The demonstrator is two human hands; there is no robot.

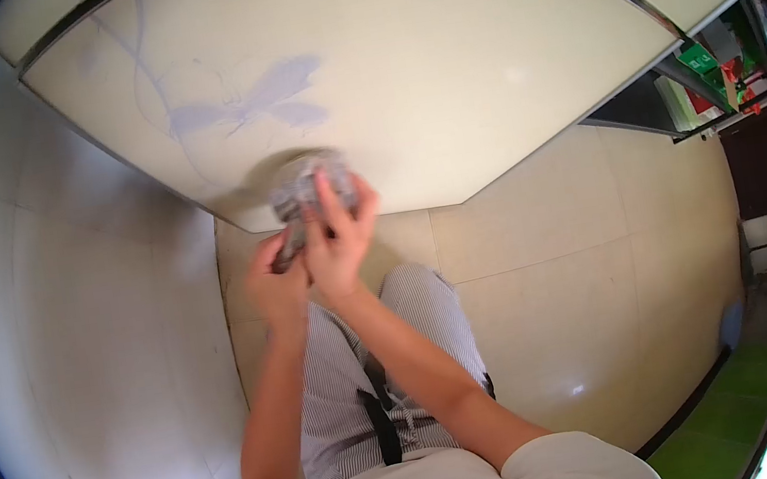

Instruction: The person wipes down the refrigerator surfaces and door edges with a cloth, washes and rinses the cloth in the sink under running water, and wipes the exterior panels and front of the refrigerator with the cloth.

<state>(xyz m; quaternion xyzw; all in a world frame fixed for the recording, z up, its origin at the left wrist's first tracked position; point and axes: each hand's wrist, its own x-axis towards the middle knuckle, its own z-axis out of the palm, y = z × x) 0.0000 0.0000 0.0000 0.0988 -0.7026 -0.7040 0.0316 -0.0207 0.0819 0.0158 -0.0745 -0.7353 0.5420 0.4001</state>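
A crumpled greyish cloth (310, 189) is bunched between both hands, in front of the lower edge of a cream panel (479, 79) with a pale purple floral print. My right hand (341, 231) lies over the cloth from the right, its fingers bent round it. Lower and to the left, my left hand (279, 276) grips a darker, hanging end of the same cloth. Both hands are slightly blurred, and whether the cloth touches the panel I cannot tell.
A pale tiled wall (99, 309) rises at the left. Beige floor tiles (543, 256) lie below the panel. Shelves with colourful packages (700, 82) stand at the upper right, and a green surface (731, 406) is at the lower right.
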